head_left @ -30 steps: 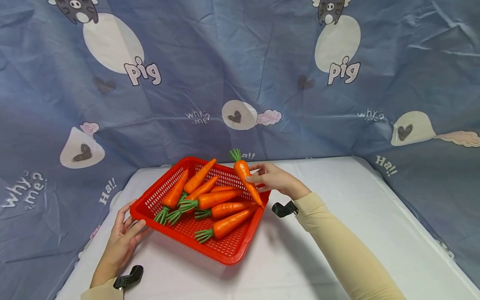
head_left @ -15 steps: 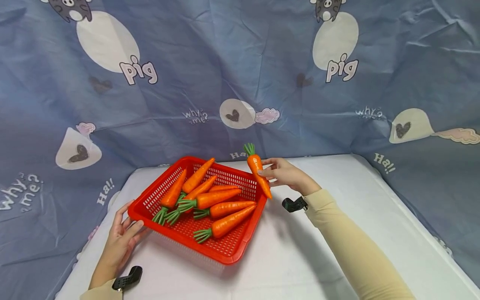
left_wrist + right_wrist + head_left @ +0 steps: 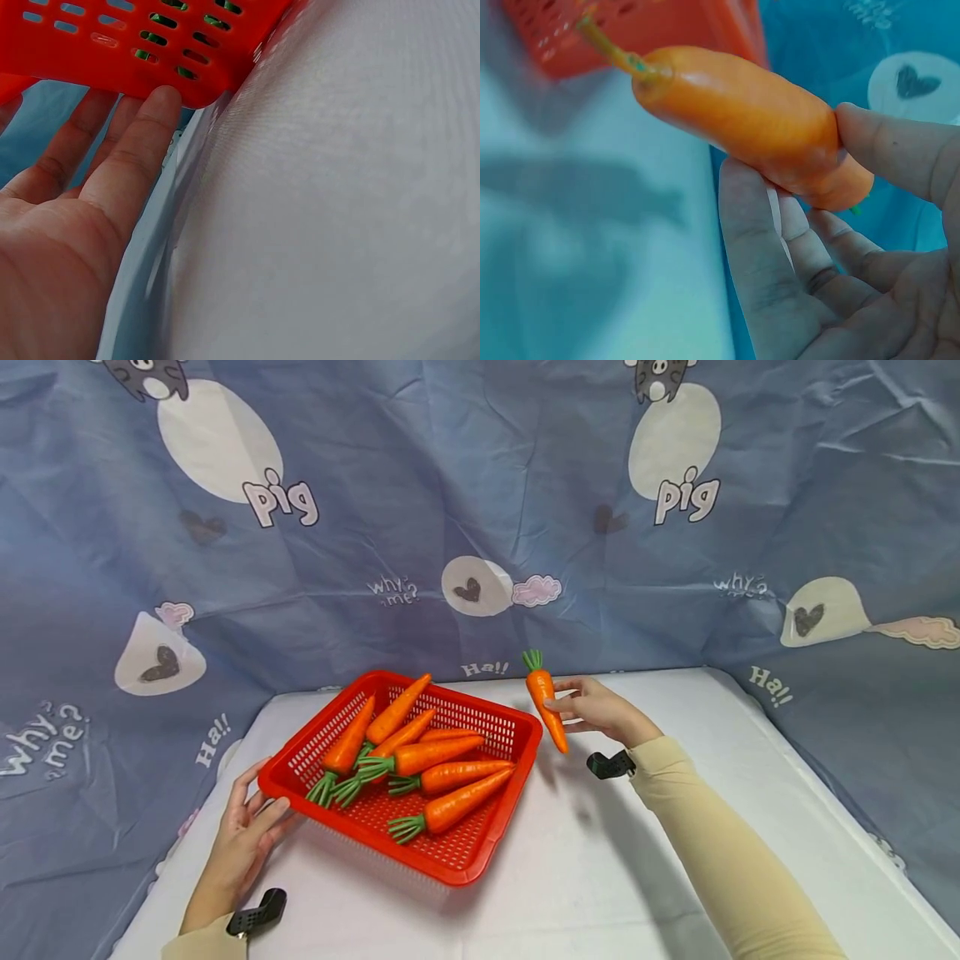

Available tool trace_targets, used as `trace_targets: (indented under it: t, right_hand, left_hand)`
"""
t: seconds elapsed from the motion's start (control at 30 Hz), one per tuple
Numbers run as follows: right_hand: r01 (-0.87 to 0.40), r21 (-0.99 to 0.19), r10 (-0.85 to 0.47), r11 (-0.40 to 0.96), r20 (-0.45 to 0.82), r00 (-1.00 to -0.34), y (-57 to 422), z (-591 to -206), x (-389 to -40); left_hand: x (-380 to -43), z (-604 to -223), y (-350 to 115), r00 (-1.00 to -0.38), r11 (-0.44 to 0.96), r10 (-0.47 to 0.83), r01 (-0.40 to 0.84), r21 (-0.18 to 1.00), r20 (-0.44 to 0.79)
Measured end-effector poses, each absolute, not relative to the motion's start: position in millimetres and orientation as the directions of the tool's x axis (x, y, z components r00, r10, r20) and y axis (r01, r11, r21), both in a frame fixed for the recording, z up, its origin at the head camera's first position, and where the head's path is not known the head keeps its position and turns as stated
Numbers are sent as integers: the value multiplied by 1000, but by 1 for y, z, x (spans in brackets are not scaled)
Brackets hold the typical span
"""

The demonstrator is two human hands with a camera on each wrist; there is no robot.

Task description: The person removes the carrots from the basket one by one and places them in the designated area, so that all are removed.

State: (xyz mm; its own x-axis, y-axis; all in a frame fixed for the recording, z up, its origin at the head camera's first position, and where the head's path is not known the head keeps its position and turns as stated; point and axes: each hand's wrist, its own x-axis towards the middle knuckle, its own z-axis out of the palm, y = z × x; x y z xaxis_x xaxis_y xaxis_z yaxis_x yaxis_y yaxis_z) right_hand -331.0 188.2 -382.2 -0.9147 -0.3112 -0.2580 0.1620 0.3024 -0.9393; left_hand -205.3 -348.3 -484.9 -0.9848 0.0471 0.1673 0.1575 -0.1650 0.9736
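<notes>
In the head view, my right hand [image 3: 600, 708] pinches an orange carrot [image 3: 542, 689] between thumb and fingers, right of the red basket. The carrot's green top points up and away, its thin tip down and to the right. In the right wrist view, the thumb lies on one side of the carrot [image 3: 742, 112] and the fingers on the other. My left hand [image 3: 243, 839] holds the near left corner of the red plastic basket [image 3: 375, 838], thumb on the front wall and fingers at the left side. Several more carrots [image 3: 442, 758] with green tops lie in the basket.
White cloth covers the table [image 3: 570, 877]. Behind it hangs a blue printed curtain [image 3: 600, 543], which also runs down both sides. Black wrist cameras are strapped to the left wrist [image 3: 258, 912] and the right wrist [image 3: 611, 766].
My right hand has carried the carrot from above the basket's right end, over the rim, to the right of it. The left hand and the basket have stayed in place.
</notes>
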Motion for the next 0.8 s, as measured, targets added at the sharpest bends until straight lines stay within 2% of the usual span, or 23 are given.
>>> trace_targets:
  t: [0.8]
  right_hand:
    - [262, -879, -183, 399, -356, -917, 225, -429, -338]
  left_hand:
    - [-205, -484, -348, -985, -168, 48, 157, 973, 168]
